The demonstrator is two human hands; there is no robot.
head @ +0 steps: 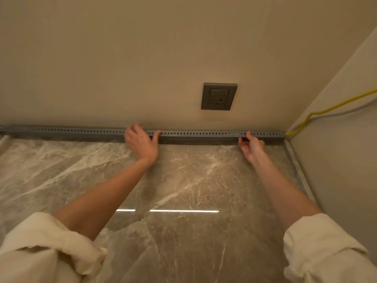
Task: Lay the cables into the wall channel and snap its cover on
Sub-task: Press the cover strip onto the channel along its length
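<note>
A long grey slotted wall channel point(200, 134) runs along the foot of the wall where it meets the marble floor. My left hand point(140, 141) lies over the channel near its middle, fingers spread and blurred, thumb on the front edge. My right hand point(252, 145) is at the channel further right, palm turned up, with its fingertips touching the front face. A yellow cable point(326, 110) and a grey cable point(346, 112) come along the right wall and go into the channel's right end at the corner. Inside the channel nothing can be seen.
A grey wall socket point(219, 96) sits on the wall above the channel, between my hands. The right wall point(336, 160) closes the corner just past the channel's end. Polished marble floor point(183, 190) stretches toward me.
</note>
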